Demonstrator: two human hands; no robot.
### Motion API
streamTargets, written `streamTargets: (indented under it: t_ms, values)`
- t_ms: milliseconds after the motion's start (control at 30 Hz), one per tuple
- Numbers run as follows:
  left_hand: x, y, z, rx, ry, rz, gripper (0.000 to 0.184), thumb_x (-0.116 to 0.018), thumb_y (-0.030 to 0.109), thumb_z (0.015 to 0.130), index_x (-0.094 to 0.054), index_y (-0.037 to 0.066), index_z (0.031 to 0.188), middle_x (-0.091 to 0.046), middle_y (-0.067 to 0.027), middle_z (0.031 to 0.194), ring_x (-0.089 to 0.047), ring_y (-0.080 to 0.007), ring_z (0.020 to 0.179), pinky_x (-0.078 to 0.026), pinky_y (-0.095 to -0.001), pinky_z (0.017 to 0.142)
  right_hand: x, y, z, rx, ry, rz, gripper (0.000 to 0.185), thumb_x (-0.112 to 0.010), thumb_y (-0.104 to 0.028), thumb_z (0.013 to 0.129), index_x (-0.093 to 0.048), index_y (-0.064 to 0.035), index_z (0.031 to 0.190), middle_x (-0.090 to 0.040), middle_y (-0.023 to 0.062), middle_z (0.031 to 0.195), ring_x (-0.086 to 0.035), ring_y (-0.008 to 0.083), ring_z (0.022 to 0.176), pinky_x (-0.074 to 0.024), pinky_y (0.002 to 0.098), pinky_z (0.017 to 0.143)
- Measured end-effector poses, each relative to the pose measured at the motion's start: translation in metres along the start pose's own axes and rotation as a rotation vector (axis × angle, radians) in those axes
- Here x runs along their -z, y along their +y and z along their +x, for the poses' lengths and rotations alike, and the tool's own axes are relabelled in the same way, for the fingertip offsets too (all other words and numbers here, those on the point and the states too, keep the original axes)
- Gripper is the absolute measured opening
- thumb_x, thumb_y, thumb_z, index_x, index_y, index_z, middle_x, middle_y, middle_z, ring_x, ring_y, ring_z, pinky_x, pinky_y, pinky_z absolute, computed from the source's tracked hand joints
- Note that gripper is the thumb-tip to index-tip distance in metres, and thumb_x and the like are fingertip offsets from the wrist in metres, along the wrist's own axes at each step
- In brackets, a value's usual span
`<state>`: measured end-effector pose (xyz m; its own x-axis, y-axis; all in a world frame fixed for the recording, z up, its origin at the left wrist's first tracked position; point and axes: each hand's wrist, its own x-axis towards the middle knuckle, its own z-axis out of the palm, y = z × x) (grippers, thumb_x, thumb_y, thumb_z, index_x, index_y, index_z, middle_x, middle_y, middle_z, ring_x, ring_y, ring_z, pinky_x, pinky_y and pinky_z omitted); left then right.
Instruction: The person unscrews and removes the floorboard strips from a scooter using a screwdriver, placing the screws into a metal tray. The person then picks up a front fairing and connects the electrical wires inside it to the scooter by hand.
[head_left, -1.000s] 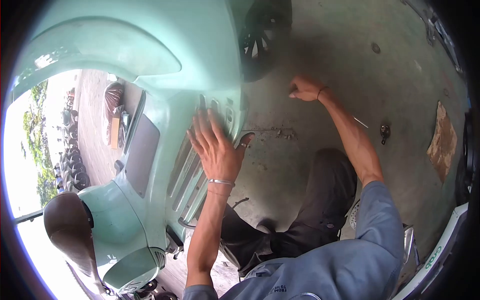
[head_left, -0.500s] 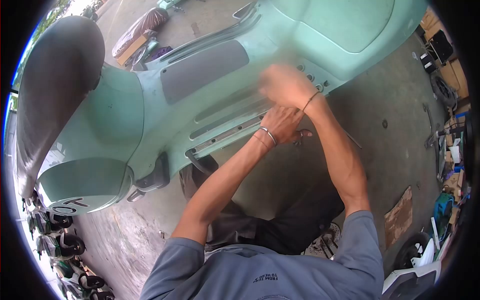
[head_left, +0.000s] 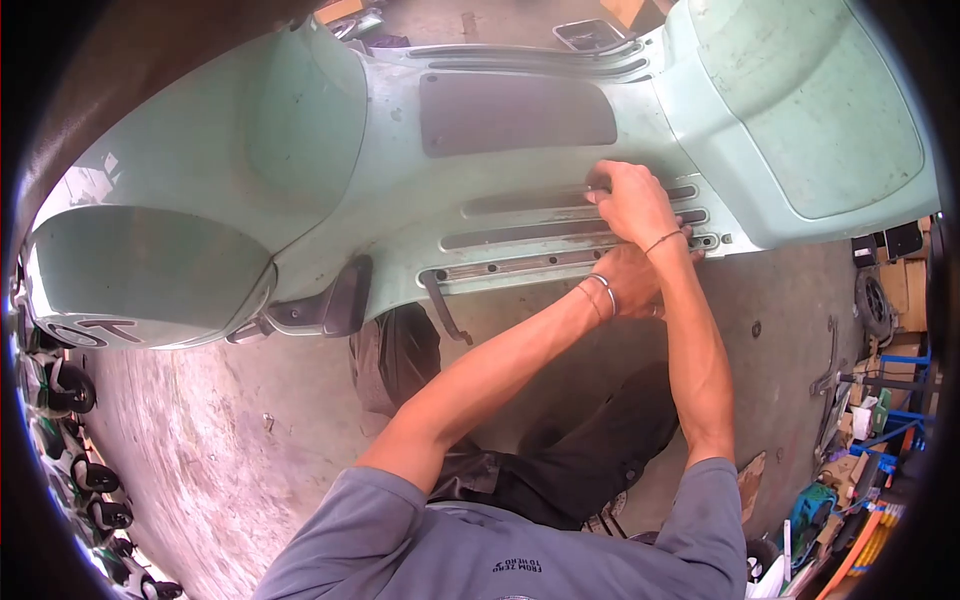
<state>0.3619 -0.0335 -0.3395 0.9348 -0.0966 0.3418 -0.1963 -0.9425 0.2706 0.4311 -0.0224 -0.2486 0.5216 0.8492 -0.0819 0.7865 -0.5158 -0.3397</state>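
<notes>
Floorboard [head_left: 405, 215] of the pale green scooter [head_left: 290, 130] lay across the middle of the head view, just beyond the person's knees, both hands at its near edge by the front panel [head_left: 800, 110]

Right hand [head_left: 637, 205] was above the recesses, fingers curled toward the thumb; couldn't tell if anything was pinched between them. Left hand [head_left: 632, 282] sat under the right wrist, fingers running forward along the edge, mostly covered, so grip unreadable

Handling, my read: board looked stiff and fixed to a heavy machine, not something to lift by hand. Paint looked smooth, likely slick where clean, gritty where dirty. Scratches seemed a bigger risk than breakage. Best hold looked like the near lip, or the recess ends for fingertip purchase

Counts: 1 scooter up close, 1 grey mat [head_left: 520, 115] on the board, 3 near-side recesses [head_left: 550, 236], 2 far-side grooves [head_left: 530, 66]. Outermost near recess showed 4 dark spots left of the hands and 1 right of them. 1 black footrest [head_left: 345, 300], 1 bent lever [head_left: 445, 310]. 1 silver bracelet [head_left: 604, 292] on the left wrist, 1 dark band [head_left: 663, 241] on the right. Parked scooters [head_left: 70, 385] far left: several, too cut off to count
</notes>
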Motion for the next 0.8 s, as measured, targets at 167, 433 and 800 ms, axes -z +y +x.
streamTargets:
  t_ms: [167, 433, 800]
  values:
    - [-0.004, -0.003, -0.001, 0.024, -0.06, -0.281, 0.112, -0.084, 0.045, 0.07, -0.025, 0.021, 0.162, -0.027, -0.0169, 0.166, -0.031, -0.0346, 0.151, -0.037, -0.0452, 0.119, -0.005, 0.009, 0.004, 0.028, 0.052, 0.121, 0.021, -0.075, -0.013, 0.084, -0.076, -0.0061, 0.104, -0.074, 0.02, 0.101, -0.07, 0.0396, 0.098, -0.0541, 0.0446, 0.087]
    - [-0.017, -0.002, 0.01, 0.051, -0.245, -0.248, 0.106, -0.083, 0.064, 0.067, -0.041, 0.018, 0.154, -0.048, -0.0134, 0.152, -0.047, -0.0341, 0.14, -0.041, -0.0433, 0.114, -0.005, -0.003, -0.004, 0.02, 0.049, 0.045, 0.024, -0.075, -0.012, 0.085, -0.075, -0.0062, 0.109, -0.073, 0.0183, 0.107, -0.069, 0.0387, 0.1, -0.0527, 0.0438, 0.088]
    - [-0.003, -0.007, 0.0, 0.157, -0.106, -0.403, 0.099, -0.084, 0.054, 0.072, -0.043, 0.014, 0.152, -0.045, -0.0173, 0.153, -0.045, -0.0367, 0.141, -0.041, -0.0447, 0.115, 0.003, -0.019, -0.013, 0.103, 0.016, -0.058, 0.021, -0.071, -0.01, 0.089, -0.076, -0.0041, 0.109, -0.069, 0.0233, 0.104, -0.065, 0.043, 0.097, -0.0501, 0.0478, 0.085]
